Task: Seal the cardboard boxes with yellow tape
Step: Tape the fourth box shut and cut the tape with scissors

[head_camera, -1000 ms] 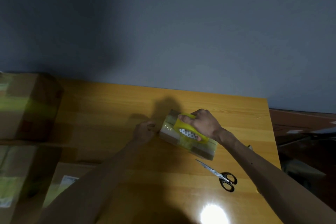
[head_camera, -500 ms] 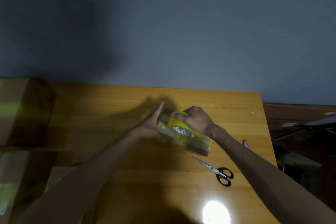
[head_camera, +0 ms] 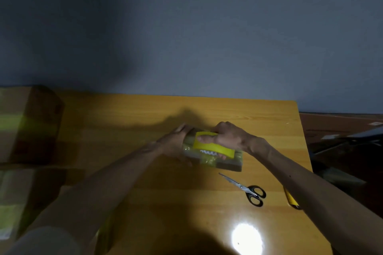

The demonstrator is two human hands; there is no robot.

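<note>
**Small box under tape at a wooden table**

Across the lower view, a table. At its left edge, stacked boxes, blurred, banded with yellow tape. Near the table's centre, a small box, partly wrapped in tape. At its left end, left hand, clasping the box between fingers and thumb. On top, right hand, clenched round a yellow dispenser, thumb laid along it. Nearer and to the right, scissors, apart from the box.
</note>
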